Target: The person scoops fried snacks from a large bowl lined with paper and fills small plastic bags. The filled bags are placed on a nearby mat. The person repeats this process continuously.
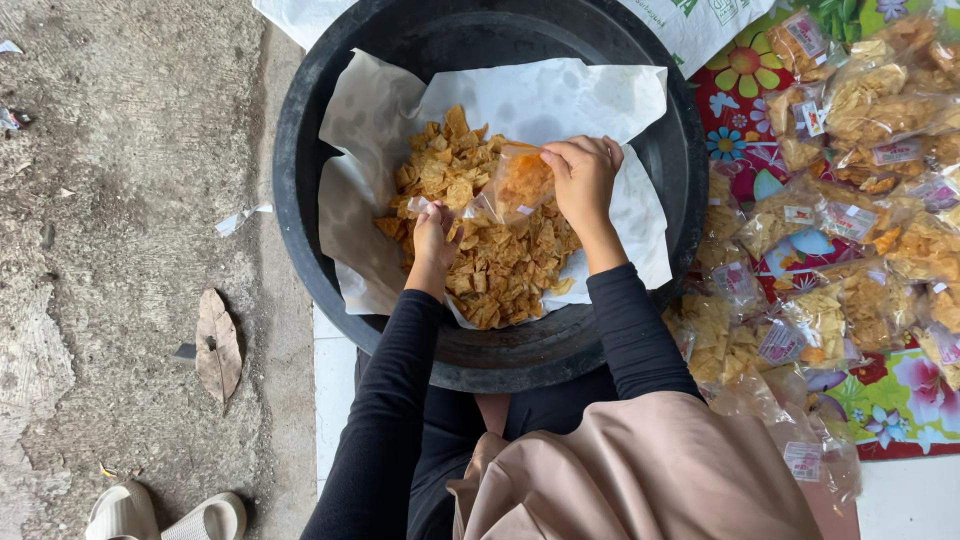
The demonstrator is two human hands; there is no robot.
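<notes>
Already many filled packets (850, 220) lie stacked on the floral mat (900, 410) at right. I see the left hand (432, 240) pinching the clear bag (515, 185) open over the chips (490, 250) in the black basin (300, 200); the right hand (583, 180) is closed on its rim. Plenty of chips remain loose.

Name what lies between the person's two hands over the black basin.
In the head view, a small clear bag partly filled with chips, above the chip pile.
</notes>
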